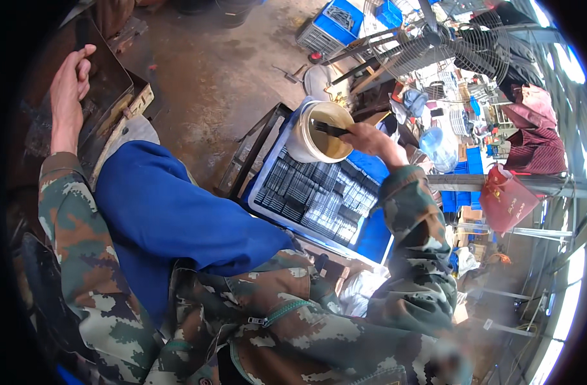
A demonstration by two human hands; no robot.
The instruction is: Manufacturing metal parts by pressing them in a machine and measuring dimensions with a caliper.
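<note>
My right hand (370, 140) grips the dark handle of a brush (328, 129) whose end dips into a white bucket (306, 149) of yellowish liquid. The bucket sits at the far end of a blue crate (372, 237) filled with rows of several small grey metal parts (319, 196). My left hand (69, 86) is stretched out to the left, fingers loosely curled, resting against the rim of a dark rusty metal bin (107, 77), and it holds nothing. Both sleeves are camouflage; my knee in blue trousers (165, 212) rises between the arms.
A large fan (447, 48) stands behind the bucket. More blue crates (332, 22) sit on the stained concrete floor (223, 70). A red bag (508, 199), a water jug (439, 149) and cluttered metal racks fill the right side.
</note>
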